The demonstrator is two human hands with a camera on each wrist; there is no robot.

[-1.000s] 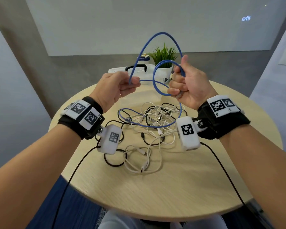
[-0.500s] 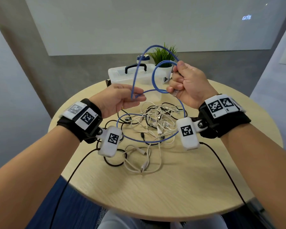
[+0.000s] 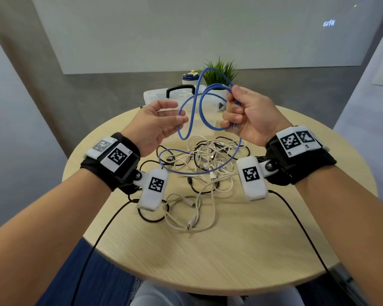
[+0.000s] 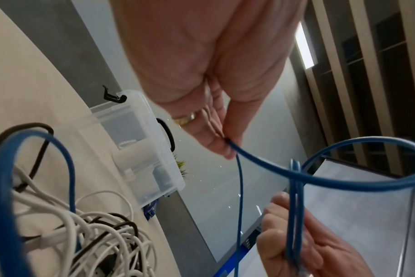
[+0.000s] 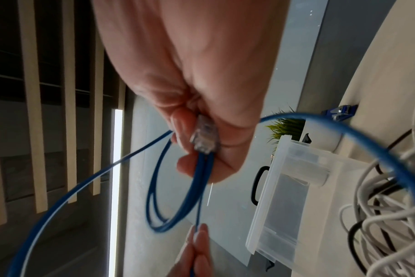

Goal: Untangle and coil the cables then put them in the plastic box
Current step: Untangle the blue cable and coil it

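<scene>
A blue network cable [image 3: 195, 173] rises from the table to both raised hands. My right hand [image 3: 245, 113] grips a few coils of it, with the clear connector [image 5: 204, 138] against the palm. My left hand [image 3: 157, 122] is level with it to the left, fingers stretched out. Thumb and fingertips pinch one strand of the blue cable [image 4: 320, 178]. A hanging loop joins the two hands. Below them lies a tangle of white and black cables [image 3: 203, 164]. The clear plastic box [image 3: 157, 96] with a black handle stands at the far edge.
The round wooden table [image 3: 230, 250] ends close to my body. A potted plant [image 3: 219, 71] and a small blue-capped bottle [image 3: 189, 77] stand behind the box. Black leads from the wrist cameras trail over the near edge.
The tall blue loop above my hands has come down and shrunk. My left hand has slid along the cable and its fingers have straightened. The right hand keeps its grip on the coils.
</scene>
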